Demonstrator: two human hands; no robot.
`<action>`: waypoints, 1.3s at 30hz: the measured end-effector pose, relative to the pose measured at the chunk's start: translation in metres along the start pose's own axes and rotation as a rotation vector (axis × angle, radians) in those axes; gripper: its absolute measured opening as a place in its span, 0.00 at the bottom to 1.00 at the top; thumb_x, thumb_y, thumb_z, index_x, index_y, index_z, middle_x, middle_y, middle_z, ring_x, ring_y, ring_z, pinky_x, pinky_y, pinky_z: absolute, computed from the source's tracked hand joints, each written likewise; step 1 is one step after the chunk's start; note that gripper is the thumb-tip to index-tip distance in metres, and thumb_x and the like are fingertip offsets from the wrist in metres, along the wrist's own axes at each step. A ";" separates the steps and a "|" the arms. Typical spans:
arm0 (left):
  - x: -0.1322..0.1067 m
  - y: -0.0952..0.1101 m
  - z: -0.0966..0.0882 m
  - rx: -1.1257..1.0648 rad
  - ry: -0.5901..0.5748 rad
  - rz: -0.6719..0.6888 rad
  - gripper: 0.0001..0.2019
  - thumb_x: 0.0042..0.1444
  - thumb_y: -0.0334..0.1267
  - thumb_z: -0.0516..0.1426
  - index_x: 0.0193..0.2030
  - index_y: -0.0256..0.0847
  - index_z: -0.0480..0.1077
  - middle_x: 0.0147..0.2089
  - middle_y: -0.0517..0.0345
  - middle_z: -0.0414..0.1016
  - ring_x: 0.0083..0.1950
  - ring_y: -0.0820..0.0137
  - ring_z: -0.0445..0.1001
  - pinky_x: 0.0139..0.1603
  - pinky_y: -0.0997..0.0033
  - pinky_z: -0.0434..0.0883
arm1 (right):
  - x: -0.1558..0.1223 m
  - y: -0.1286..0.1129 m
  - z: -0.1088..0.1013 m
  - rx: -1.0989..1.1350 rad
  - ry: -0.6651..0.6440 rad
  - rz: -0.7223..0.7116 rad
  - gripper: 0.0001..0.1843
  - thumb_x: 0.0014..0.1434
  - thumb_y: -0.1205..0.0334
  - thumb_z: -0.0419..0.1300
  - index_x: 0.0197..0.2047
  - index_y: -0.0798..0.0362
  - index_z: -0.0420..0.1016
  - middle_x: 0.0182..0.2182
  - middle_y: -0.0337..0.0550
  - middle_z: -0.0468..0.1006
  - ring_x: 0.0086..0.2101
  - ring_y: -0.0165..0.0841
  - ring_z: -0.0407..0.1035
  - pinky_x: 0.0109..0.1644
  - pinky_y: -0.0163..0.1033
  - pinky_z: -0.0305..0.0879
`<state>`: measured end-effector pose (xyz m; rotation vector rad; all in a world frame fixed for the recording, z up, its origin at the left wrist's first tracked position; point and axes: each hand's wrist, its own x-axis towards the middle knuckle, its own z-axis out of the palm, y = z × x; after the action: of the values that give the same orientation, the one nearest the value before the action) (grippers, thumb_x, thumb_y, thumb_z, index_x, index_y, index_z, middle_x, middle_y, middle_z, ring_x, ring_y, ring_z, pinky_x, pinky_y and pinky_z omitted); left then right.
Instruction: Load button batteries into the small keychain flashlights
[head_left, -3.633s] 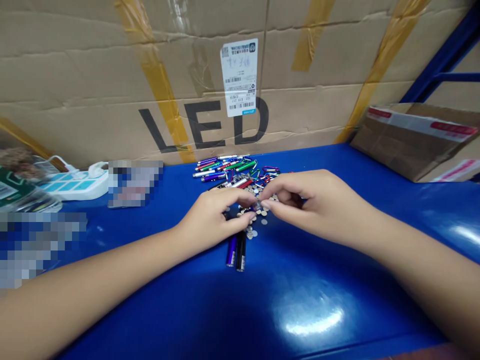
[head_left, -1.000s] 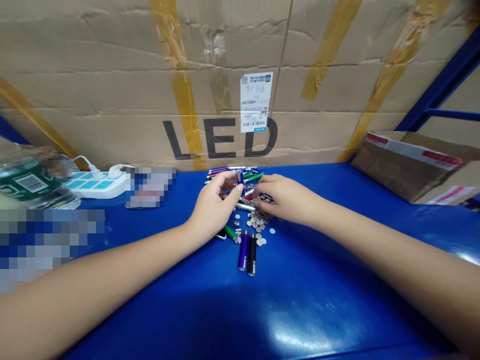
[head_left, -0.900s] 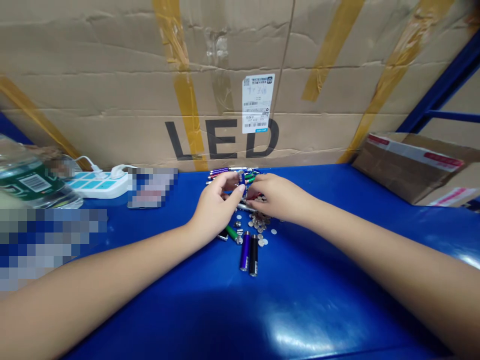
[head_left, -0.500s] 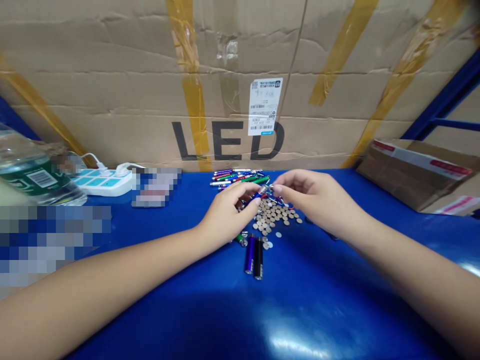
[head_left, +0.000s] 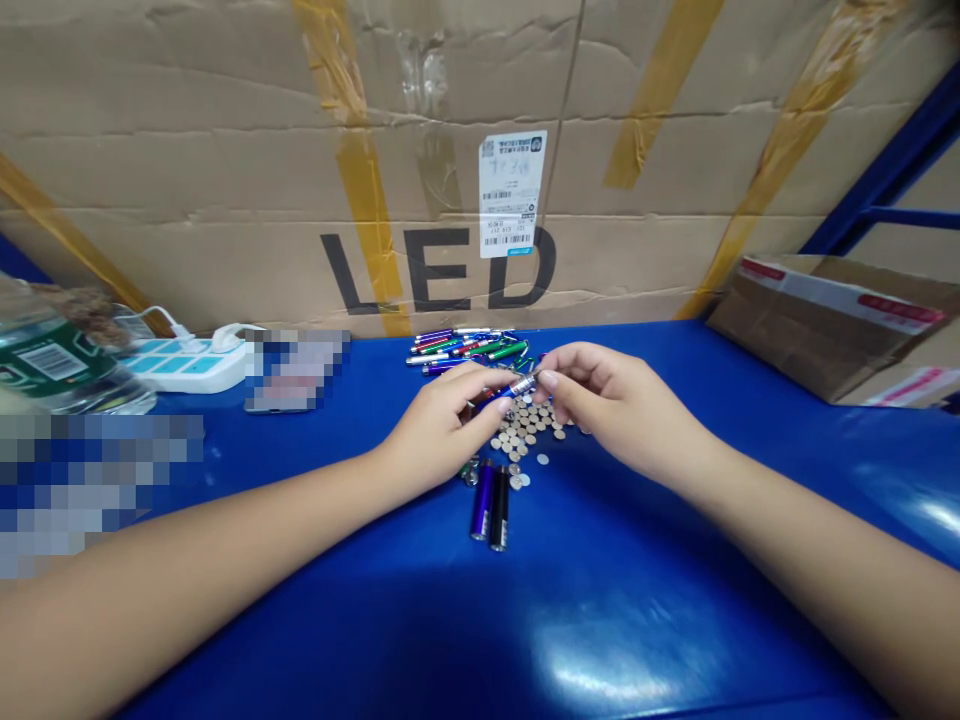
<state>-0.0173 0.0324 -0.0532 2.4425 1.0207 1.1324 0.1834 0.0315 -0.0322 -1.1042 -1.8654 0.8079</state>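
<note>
My left hand [head_left: 439, 430] pinches a small blue flashlight [head_left: 504, 391] by its body. My right hand [head_left: 611, 405] pinches the silver end of the same flashlight [head_left: 525, 383] from the right. Both hands hover just above a heap of small silver button cells [head_left: 529, 432] on the blue table [head_left: 600, 560]. A purple and a black flashlight body [head_left: 490, 505] lie side by side in front of the heap. A pile of coloured mini flashlights [head_left: 465, 347] lies behind the hands, against the carton.
A big cardboard carton marked LED [head_left: 442, 270] stands along the back. A white power strip [head_left: 184, 360] and a water bottle [head_left: 52, 360] are at the left. A smaller taped cardboard box [head_left: 832, 315] sits at the right.
My left hand picked a blue flashlight out of the pile and brought it nearer. My right hand came off the button cells and now pinches the flashlight's silver end.
</note>
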 end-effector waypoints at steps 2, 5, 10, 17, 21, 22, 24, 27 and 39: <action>0.001 0.000 0.000 -0.001 0.009 0.000 0.11 0.62 0.34 0.53 0.49 0.40 0.72 0.47 0.52 0.76 0.47 0.67 0.74 0.52 0.63 0.70 | 0.000 0.002 -0.005 -0.187 -0.027 -0.086 0.08 0.62 0.58 0.54 0.36 0.53 0.69 0.25 0.37 0.72 0.25 0.28 0.64 0.30 0.35 0.60; 0.001 0.001 -0.001 -0.054 -0.010 -0.075 0.11 0.63 0.36 0.52 0.48 0.39 0.73 0.43 0.53 0.77 0.39 0.70 0.75 0.43 0.68 0.72 | 0.001 0.005 -0.009 -0.433 -0.103 -0.224 0.06 0.62 0.61 0.54 0.34 0.52 0.68 0.27 0.39 0.74 0.27 0.29 0.66 0.31 0.34 0.59; 0.000 0.004 -0.001 -0.235 -0.139 -0.269 0.12 0.63 0.38 0.51 0.48 0.38 0.71 0.26 0.63 0.73 0.22 0.76 0.70 0.25 0.78 0.68 | 0.000 0.006 -0.007 -0.702 -0.141 -0.290 0.07 0.63 0.62 0.52 0.36 0.52 0.69 0.33 0.44 0.78 0.33 0.33 0.71 0.34 0.35 0.60; -0.001 0.003 -0.002 -0.351 -0.197 -0.301 0.12 0.64 0.40 0.50 0.46 0.37 0.71 0.27 0.62 0.73 0.19 0.79 0.69 0.20 0.81 0.66 | -0.003 0.008 -0.008 -0.918 -0.183 -0.438 0.09 0.62 0.67 0.50 0.39 0.52 0.71 0.36 0.45 0.80 0.34 0.36 0.72 0.35 0.37 0.60; -0.003 0.004 -0.005 -0.175 -0.187 -0.174 0.12 0.64 0.39 0.51 0.48 0.39 0.72 0.27 0.62 0.75 0.21 0.77 0.71 0.26 0.78 0.69 | -0.004 0.006 -0.008 -0.747 -0.183 -0.409 0.09 0.62 0.67 0.49 0.37 0.52 0.70 0.34 0.45 0.79 0.33 0.34 0.71 0.36 0.37 0.61; -0.004 0.004 -0.006 -0.089 -0.168 -0.093 0.12 0.64 0.39 0.51 0.49 0.40 0.72 0.29 0.61 0.76 0.23 0.76 0.72 0.30 0.76 0.71 | -0.004 0.004 -0.008 -0.662 -0.196 -0.366 0.08 0.63 0.67 0.49 0.36 0.52 0.69 0.32 0.44 0.78 0.32 0.33 0.70 0.36 0.37 0.61; -0.005 0.003 -0.006 0.077 -0.124 0.077 0.12 0.65 0.38 0.50 0.50 0.42 0.72 0.35 0.58 0.79 0.31 0.73 0.76 0.38 0.73 0.72 | -0.005 -0.001 -0.008 -0.475 -0.239 -0.268 0.08 0.63 0.65 0.49 0.33 0.52 0.67 0.29 0.41 0.76 0.30 0.31 0.69 0.36 0.36 0.61; -0.008 0.000 -0.006 0.276 -0.079 0.278 0.14 0.67 0.40 0.49 0.51 0.41 0.71 0.42 0.53 0.80 0.41 0.69 0.77 0.42 0.71 0.70 | -0.007 -0.007 -0.008 -0.240 -0.314 -0.102 0.08 0.63 0.64 0.50 0.31 0.51 0.64 0.23 0.36 0.72 0.26 0.29 0.67 0.34 0.35 0.62; 0.004 -0.001 -0.014 0.148 -0.150 0.146 0.12 0.63 0.39 0.52 0.49 0.43 0.73 0.40 0.55 0.80 0.40 0.68 0.77 0.44 0.70 0.70 | -0.001 -0.001 -0.005 -0.009 -0.346 0.085 0.16 0.66 0.54 0.46 0.28 0.51 0.60 0.20 0.34 0.65 0.20 0.26 0.60 0.25 0.33 0.58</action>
<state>-0.0262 0.0350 -0.0420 2.7106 0.9237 0.9278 0.1873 0.0309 -0.0293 -1.1095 -2.1165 1.0967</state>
